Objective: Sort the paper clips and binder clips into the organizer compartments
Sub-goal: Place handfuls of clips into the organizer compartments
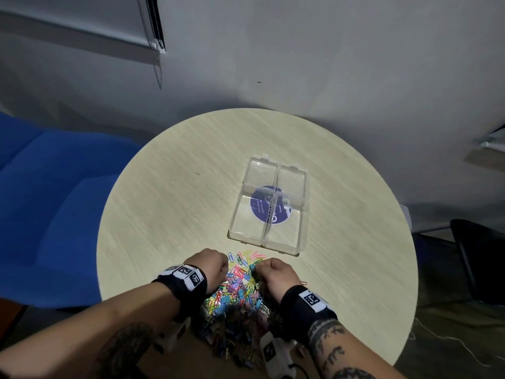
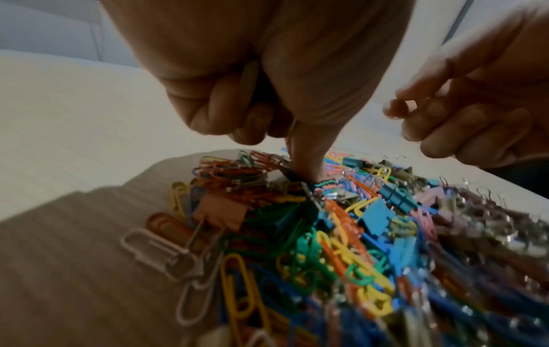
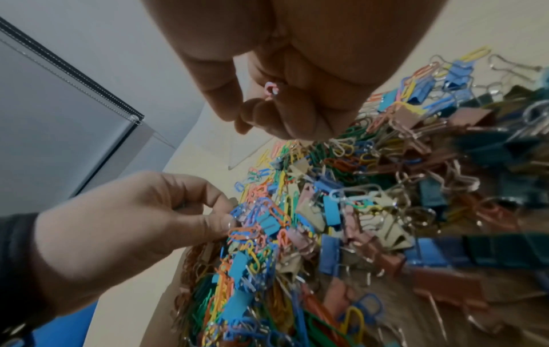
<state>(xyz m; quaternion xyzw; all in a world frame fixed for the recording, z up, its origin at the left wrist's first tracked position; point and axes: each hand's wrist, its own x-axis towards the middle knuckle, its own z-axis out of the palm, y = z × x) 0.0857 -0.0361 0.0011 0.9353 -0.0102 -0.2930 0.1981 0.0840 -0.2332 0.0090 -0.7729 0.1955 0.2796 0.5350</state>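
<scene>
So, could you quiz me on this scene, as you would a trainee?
1. True or false: the organizer already holds clips.
2. Where is the pile of clips?
A. outside the organizer, on the person's side of it
B. inside the organizer
C. beyond the organizer, by the wall
3. Fill in: the right hand holds a small ___ paper clip.

Key: 1 false, its four compartments look empty; 2 A; 3 pink.
</scene>
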